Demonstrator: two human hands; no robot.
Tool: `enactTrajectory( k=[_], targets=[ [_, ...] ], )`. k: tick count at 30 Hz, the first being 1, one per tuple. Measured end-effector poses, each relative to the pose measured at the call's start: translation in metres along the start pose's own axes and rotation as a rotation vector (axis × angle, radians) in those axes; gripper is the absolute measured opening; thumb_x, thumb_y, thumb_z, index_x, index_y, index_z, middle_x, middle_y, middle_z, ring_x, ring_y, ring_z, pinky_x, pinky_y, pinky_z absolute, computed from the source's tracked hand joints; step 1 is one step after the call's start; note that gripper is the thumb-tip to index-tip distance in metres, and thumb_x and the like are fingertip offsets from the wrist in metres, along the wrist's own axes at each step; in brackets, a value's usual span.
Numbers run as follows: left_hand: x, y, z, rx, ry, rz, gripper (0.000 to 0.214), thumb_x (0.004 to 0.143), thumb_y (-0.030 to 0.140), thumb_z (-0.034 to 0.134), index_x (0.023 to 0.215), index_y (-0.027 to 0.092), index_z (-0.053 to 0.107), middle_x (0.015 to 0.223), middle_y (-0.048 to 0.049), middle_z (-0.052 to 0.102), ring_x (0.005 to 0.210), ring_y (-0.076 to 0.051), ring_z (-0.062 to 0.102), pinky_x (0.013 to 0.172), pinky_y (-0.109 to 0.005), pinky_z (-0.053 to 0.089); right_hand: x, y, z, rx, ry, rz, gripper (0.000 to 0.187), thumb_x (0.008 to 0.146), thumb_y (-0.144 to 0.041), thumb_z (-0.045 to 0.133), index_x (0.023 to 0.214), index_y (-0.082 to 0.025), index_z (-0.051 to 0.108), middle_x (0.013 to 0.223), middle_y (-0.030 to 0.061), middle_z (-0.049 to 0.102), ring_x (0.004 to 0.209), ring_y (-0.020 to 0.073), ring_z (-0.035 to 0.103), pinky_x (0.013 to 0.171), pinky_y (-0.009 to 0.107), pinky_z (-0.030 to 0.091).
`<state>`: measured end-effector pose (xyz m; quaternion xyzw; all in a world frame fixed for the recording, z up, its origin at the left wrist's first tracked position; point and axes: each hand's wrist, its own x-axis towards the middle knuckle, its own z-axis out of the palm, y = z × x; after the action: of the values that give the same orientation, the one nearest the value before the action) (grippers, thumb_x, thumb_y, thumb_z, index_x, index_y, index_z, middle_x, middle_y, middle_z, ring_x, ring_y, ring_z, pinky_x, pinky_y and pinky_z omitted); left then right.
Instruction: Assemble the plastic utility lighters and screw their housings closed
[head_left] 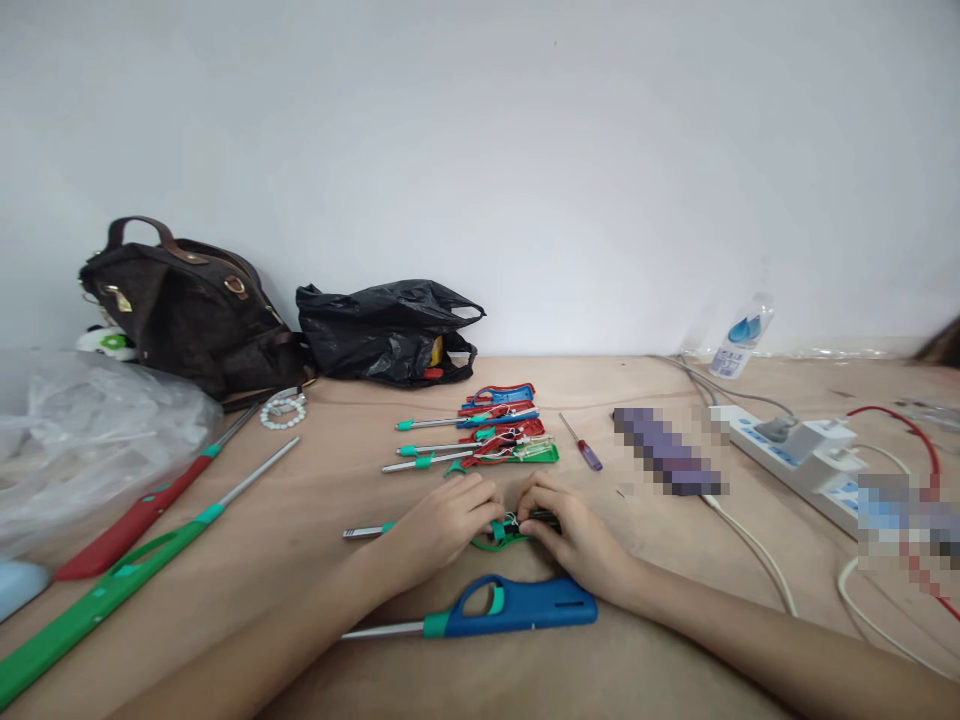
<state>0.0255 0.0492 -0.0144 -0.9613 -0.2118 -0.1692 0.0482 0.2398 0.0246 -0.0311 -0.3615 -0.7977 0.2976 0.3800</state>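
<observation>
Setting reads as an improvised small-repair workspace: a brown-topped table [652, 680] set against a plain pale wall [600, 180], with a row of opened long-nosed lighters [499, 437] at centre, wiring exposed, and a screwdriver [589, 455] just to their right. Personal items share the surface: a dark handbag [195, 320] and black plastic bag [375, 330] far left, a beaded bracelet [283, 411] near them, a bottle [741, 335] far right beyond a loaded power strip [765, 438]. Home room or small workshop: cannot tell which.
</observation>
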Motion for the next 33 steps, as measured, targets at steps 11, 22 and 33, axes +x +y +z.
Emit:
enactTrajectory(
  k=[11,22,33],
  targets=[
    [0.001,0.002,0.0,-0.038,0.024,0.027,0.016,0.095,0.01,0.042,0.091,0.014,0.057,0.092,-0.0049,0.057,0.079,-0.018,0.048,0.07,-0.028,0.037,0.001,-0.001,-0.001,-0.005,-0.028,0.002,0.014,0.082,-0.007,0.054,0.079,-0.02,0.056,0.09,0.0034,0.056,0.09,0.0194,0.053,0.079,0.034,0.044],
    [0.0,0.006,-0.001,-0.091,0.038,-0.047,0.023,0.094,0.007,0.035,0.091,0.014,0.057,0.091,-0.0059,0.057,0.081,-0.018,0.05,0.071,-0.027,0.041,-0.001,0.001,0.0,-0.004,-0.002,-0.005,0.014,0.084,-0.007,0.051,0.079,-0.02,0.053,0.089,0.0039,0.054,0.09,0.0196,0.052,0.079,0.033,0.043],
    [-0.001,0.012,-0.002,-0.027,0.023,-0.025,0.028,0.095,0.01,0.029,0.101,0.013,0.056,0.097,-0.0098,0.057,0.087,-0.021,0.054,0.076,-0.03,0.045,-0.003,-0.007,-0.002,-0.164,0.039,-0.116,0.016,0.087,-0.007,0.046,0.084,-0.02,0.053,0.09,0.0061,0.053,0.089,0.0212,0.048,0.076,0.035,0.044]
  ],
)
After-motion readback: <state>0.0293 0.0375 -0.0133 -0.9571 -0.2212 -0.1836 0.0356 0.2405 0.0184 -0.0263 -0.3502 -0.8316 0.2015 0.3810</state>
